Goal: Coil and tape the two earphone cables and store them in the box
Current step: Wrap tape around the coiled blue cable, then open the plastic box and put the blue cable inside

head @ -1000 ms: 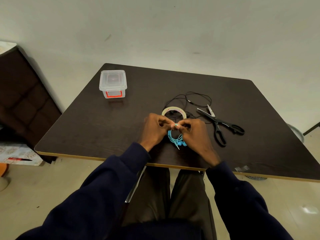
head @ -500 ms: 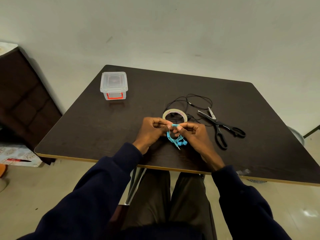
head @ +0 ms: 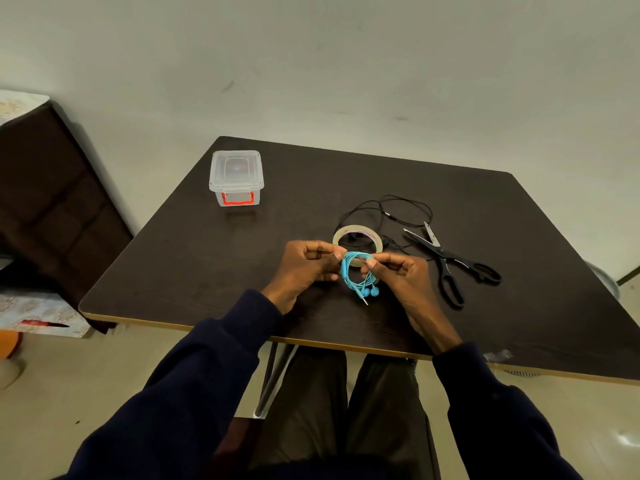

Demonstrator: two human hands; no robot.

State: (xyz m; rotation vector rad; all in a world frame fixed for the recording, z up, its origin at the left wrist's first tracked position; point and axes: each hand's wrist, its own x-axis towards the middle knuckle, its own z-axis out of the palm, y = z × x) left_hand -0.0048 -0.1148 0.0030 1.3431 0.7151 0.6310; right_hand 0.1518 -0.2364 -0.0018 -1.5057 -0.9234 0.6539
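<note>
- Head view: the left hand (head: 308, 268) and the right hand (head: 398, 271) each pinch one side of the coiled light-blue earphone cable (head: 345, 271) between thumb and fingertips, over the dark brown wooden table (head: 207, 258) near its front edge (earbuds and plug dangle below).
- Just behind lies a roll of clear tape (head: 346, 231). A loose black earphone cable (head: 405, 202) sprawls behind it, and black-handled scissors (head: 446, 258) lie to the right.
- The clear plastic box (head: 236, 176) with an orange-red latch sits well apart at far left, lid on.

Left hand (head: 306, 263) and right hand (head: 398, 271) pinch a coiled blue earphone (head: 356, 271) above a dark table (head: 207, 254); tape (head: 357, 237), black earphone (head: 391, 211), scissors (head: 446, 261) and lidded box (head: 236, 177) lie beyond.
</note>
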